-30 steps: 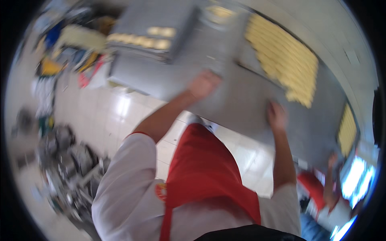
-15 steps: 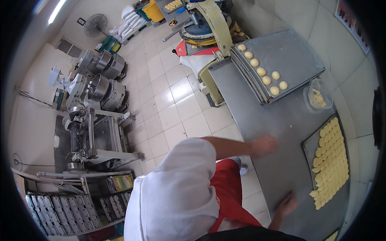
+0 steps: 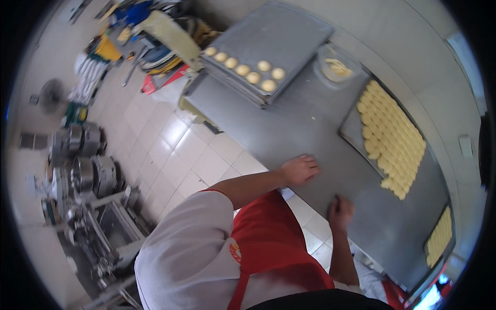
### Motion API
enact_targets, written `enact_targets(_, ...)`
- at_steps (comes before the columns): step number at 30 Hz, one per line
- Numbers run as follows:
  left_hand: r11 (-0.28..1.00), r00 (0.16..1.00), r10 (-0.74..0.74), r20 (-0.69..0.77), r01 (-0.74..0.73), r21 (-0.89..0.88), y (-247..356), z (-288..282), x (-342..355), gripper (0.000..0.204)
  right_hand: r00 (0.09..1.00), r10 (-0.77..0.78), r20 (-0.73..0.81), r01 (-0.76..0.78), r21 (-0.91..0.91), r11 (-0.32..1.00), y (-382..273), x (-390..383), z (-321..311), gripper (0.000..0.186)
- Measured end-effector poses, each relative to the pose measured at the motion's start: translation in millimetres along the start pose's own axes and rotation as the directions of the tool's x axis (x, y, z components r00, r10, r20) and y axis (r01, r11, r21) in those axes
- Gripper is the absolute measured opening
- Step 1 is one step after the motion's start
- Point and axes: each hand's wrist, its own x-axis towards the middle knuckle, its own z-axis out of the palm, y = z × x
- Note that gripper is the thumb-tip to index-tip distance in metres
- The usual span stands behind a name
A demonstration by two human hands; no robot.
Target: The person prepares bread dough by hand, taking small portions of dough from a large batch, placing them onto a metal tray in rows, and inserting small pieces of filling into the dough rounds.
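Observation:
My left hand (image 3: 301, 170) lies knuckles up on the grey metal table (image 3: 320, 137) near its front edge, fingers bent inward. Whatever is under its palm is hidden. To its right and nearer me, my right hand (image 3: 341, 213) is curled at the table's edge, and what its fingers may enclose does not show. Beyond the hands, several pale dough balls (image 3: 243, 70) sit along the near side of a stacked metal tray (image 3: 274, 31). Toward the right, many small dough pieces (image 3: 390, 134) lie in packed rows on a dark tray (image 3: 351, 126), overhanging its near end.
A clear plastic tub (image 3: 336, 67) with pale pieces stands between the trays, by the tiled wall. Farther right is another tray of dough (image 3: 439, 237). A cream-coloured machine (image 3: 170, 36) adjoins the table's far left end. Mixers (image 3: 82, 173) stand across the floor.
The head view has swung, shifting the table and trays up and left in the picture. My left hand, blurred before, is sharper now, and my hands appear closer together.

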Motion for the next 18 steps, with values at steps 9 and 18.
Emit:
enact_targets(9, 0.986, 0.981, 0.047, -0.187, -0.076, -0.147, -22, -8, 32, 0.023, 0.989, 0.057, -0.135, -0.072, -0.11, 0.991, 54, -2, -5, 0.026)
enact_targets(18, 0.997, 0.99, 0.06, -0.131, -0.054, 0.048, -34, 21, 35, 0.021, 0.999, -0.021, 0.04, 0.026, -0.112, 0.993, 38, 36, 13, 0.03)
